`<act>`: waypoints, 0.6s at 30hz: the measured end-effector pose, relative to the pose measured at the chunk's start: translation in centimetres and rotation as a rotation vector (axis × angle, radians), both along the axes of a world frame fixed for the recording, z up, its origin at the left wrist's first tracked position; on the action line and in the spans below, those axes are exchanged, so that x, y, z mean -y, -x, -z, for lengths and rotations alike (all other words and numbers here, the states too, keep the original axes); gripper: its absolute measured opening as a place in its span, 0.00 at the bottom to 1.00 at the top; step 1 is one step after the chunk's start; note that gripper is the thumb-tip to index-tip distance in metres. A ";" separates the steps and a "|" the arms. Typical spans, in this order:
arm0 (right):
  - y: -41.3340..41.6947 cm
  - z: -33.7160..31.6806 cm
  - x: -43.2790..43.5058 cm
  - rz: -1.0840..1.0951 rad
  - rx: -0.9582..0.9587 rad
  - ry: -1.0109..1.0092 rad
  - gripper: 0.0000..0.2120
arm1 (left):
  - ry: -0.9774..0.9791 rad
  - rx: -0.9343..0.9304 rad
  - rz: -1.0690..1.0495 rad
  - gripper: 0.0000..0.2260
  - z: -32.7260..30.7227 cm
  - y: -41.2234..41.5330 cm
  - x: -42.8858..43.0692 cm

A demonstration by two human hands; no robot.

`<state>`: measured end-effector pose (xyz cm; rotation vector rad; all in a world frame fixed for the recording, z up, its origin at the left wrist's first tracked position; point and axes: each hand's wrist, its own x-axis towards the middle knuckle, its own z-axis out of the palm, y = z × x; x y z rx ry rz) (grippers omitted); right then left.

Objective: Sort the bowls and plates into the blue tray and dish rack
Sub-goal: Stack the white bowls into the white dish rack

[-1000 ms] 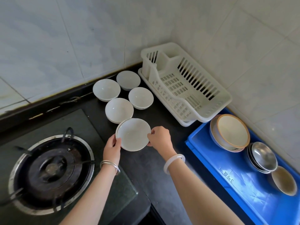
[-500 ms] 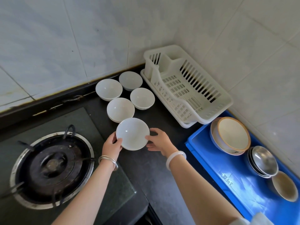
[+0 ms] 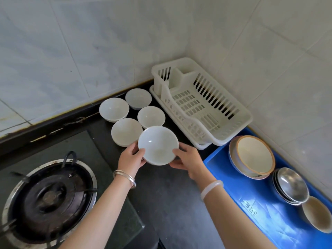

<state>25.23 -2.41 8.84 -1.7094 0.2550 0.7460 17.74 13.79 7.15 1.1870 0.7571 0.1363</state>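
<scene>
Head view: the blue tray (image 3: 233,178) is seen at 4 o'clock, with a rimmed bowl (image 3: 255,155), steel bowls (image 3: 291,186) and a tan bowl (image 3: 318,214) laid in it. The rack (image 3: 201,103) is set at 1 o'clock, against the wall. A white bowl (image 3: 158,145) is gripped at centre between the left hand (image 3: 131,159) and right hand (image 3: 186,161), above the counter. Four small bowls (image 3: 126,132) are clustered at 11 o'clock of it.

One head-worn view looks steeply down, close over the dark counter (image 3: 172,203). It faces the tiled wall corner (image 3: 186,33) at 12 o'clock.
</scene>
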 end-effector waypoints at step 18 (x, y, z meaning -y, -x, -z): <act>-21.8 -4.1 4.6 0.382 0.092 -0.044 0.16 | -0.164 0.042 0.239 0.15 -5.2 -26.9 5.2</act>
